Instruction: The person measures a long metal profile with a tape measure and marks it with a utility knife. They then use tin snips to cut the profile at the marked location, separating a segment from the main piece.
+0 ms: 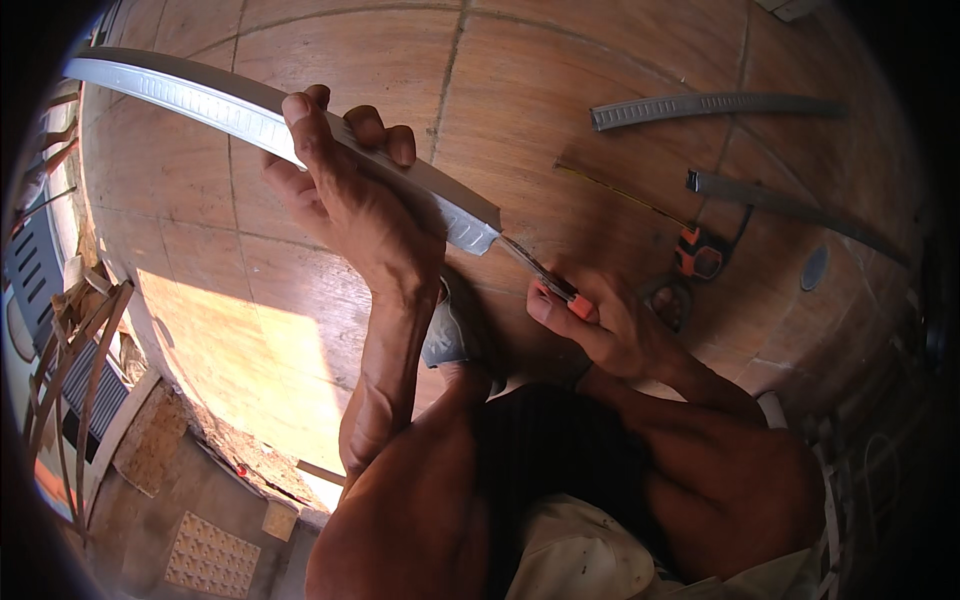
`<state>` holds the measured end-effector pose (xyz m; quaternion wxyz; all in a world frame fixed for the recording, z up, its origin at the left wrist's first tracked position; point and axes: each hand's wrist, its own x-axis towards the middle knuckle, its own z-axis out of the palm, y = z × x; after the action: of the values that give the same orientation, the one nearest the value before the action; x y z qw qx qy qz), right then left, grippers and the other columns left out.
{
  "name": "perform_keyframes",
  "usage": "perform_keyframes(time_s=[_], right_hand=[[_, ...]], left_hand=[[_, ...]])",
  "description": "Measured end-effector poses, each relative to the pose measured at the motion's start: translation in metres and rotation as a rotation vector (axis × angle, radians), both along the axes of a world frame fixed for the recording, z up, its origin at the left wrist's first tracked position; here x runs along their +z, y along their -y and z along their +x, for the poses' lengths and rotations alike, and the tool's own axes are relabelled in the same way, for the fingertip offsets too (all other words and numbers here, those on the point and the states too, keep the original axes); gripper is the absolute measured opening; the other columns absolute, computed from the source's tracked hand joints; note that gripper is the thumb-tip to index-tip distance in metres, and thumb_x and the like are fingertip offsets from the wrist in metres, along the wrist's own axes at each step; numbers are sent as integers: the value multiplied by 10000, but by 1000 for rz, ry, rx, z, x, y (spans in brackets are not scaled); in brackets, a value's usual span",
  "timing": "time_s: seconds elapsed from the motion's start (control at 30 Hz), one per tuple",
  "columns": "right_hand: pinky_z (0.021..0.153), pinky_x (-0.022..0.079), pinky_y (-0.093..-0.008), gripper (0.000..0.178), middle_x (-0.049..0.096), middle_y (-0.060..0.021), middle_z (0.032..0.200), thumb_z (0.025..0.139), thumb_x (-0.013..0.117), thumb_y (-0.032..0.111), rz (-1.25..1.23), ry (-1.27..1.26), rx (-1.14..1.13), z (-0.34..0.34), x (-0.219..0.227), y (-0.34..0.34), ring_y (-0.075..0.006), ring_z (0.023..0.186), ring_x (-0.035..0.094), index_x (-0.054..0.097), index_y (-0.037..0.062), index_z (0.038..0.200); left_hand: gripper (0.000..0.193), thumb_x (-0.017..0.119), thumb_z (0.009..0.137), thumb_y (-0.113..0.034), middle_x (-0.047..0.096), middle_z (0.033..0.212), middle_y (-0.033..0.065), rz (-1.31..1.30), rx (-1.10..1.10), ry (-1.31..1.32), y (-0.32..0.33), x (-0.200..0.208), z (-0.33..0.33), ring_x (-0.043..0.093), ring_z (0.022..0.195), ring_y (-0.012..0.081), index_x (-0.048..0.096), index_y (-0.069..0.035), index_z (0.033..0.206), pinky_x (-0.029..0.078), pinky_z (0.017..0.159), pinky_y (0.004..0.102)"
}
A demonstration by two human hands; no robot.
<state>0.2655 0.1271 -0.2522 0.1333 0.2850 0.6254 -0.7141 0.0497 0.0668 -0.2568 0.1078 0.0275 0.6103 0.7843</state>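
Note:
My left hand is closed around a long, silvery metal channel with a row of small pressed marks along its side. The channel slants from the far left down to its near end, in front of my right hand. Closed round a pair of snips with red-orange on the handle is my right hand. The tips of the snips meet the near end of the channel; whether the blades bite into the metal is too small to tell. A shoe on my foot shows below the channel's end.
On the tiled floor at right lie two more metal channels. An orange-and-black tape measure rests near them, its yellow blade pulled out. A grey oval piece is farther right. Wooden strips lean at the left.

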Motion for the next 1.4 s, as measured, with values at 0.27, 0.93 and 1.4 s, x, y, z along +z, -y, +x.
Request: perform_keyframes(time_s=[0.27,0.93,1.4], right_hand=[[652,489,-403,417,596,-184,667,1037,654,397,63,13,-42,0,-1,0,-278,636,647,658,-18,1005],[640,498,-414,415,609,-188,673,1021,679,388,134,38,-105,0,-6,1,-309,617,636,659,-19,945],[608,489,-408,387,587,-175,629,1031,670,348,172,96,-39,-1,-2,-7,-291,576,619,672,-18,904]], left_hand=[[570,739,1026,-433,615,1062,105,-44,40,-20,-2,-4,1,589,751,103,344,-93,1256,481,534,264],[738,692,1056,-451,558,747,49,-158,100,63,-1,-5,8,540,637,105,229,-67,1483,489,601,285],[437,623,1107,-374,493,1173,73,-173,126,102,-6,5,18,545,923,153,363,-59,1263,504,713,329]])
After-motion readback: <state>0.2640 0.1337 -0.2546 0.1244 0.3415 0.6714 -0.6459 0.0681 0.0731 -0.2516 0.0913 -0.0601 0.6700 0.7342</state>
